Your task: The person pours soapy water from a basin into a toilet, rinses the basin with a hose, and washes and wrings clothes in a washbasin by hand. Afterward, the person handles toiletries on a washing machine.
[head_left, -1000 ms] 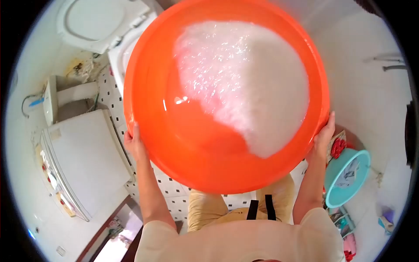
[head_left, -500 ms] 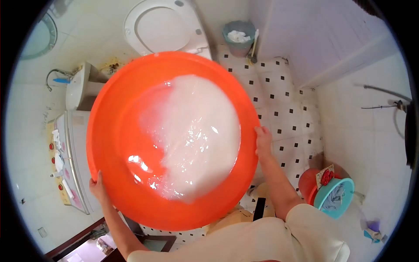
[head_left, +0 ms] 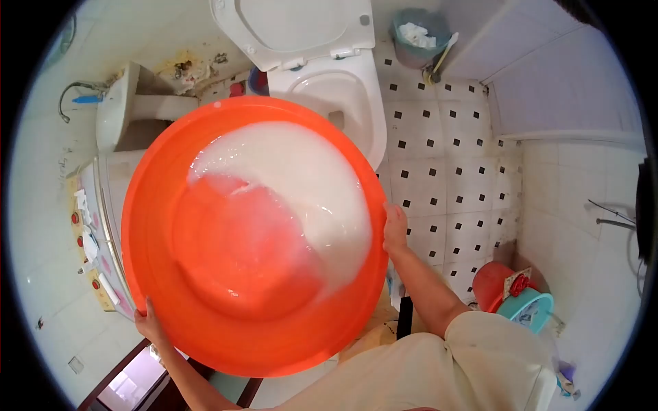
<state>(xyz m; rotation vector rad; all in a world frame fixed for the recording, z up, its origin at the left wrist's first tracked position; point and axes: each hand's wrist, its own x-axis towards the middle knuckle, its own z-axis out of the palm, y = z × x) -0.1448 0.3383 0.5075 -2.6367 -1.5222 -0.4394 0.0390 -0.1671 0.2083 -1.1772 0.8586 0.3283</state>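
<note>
A large orange basin (head_left: 205,335) is held up in front of me, tilted, with whitish water (head_left: 301,171) pooled along its far and right side. My left hand (head_left: 149,325) grips the rim at the lower left, and its fingers under the rim are hidden. On the right rim, my right hand (head_left: 395,229) is closed round the edge. Just beyond the basin stands a toilet (head_left: 363,89) with its lid up; the basin covers part of the bowl's near end.
A washbasin (head_left: 120,109) and a white washing machine (head_left: 103,233) line the left wall. A waste bin (head_left: 419,51) with white paper and a brush stands at the back. At right are a red bucket (head_left: 490,284) and a turquoise tub (head_left: 541,308) on spotted floor tiles (head_left: 439,185).
The water has swung from the basin's right half toward its far side. The basin has shifted slightly left and down in view, and more of the toilet shows.
</note>
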